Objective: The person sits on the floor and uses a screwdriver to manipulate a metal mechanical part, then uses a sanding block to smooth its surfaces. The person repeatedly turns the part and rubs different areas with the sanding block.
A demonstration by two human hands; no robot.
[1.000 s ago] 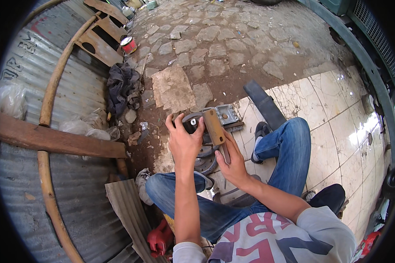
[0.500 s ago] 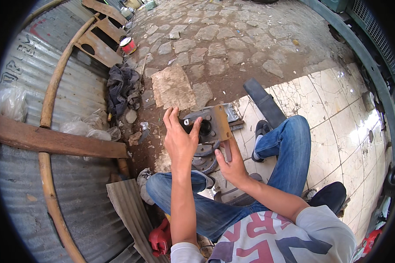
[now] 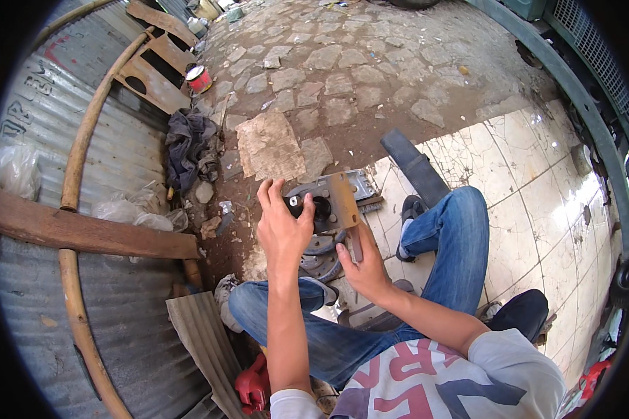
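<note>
A metal bracket (image 3: 343, 201) with a rust-brown plate, bolt heads and a dark round opening is held up in front of my knees. My left hand (image 3: 284, 227) grips its left end, thumb over the front near the dark opening and fingers bent behind a black part. From below, my right hand (image 3: 365, 269) holds the lower right corner, with the thumb beside a narrow grey metal edge; some of its fingers are hidden behind the bracket. Curved grey metal parts (image 3: 319, 266) lie on the ground below, partly covered by the bracket and my hands.
Behind the bracket lie a silvery metal piece (image 3: 360, 184) and a brush (image 3: 370, 204). A dark flat strip (image 3: 416, 164) rests on the cracked tiles. Flattened cardboard (image 3: 271, 145), dark cloth (image 3: 190, 148) and a red can (image 3: 198, 79) are farther off. Corrugated sheeting (image 3: 35, 307) stands left.
The whole view has shifted slightly. Both hands keep their hold on the bracket, which has hardly moved or turned.
</note>
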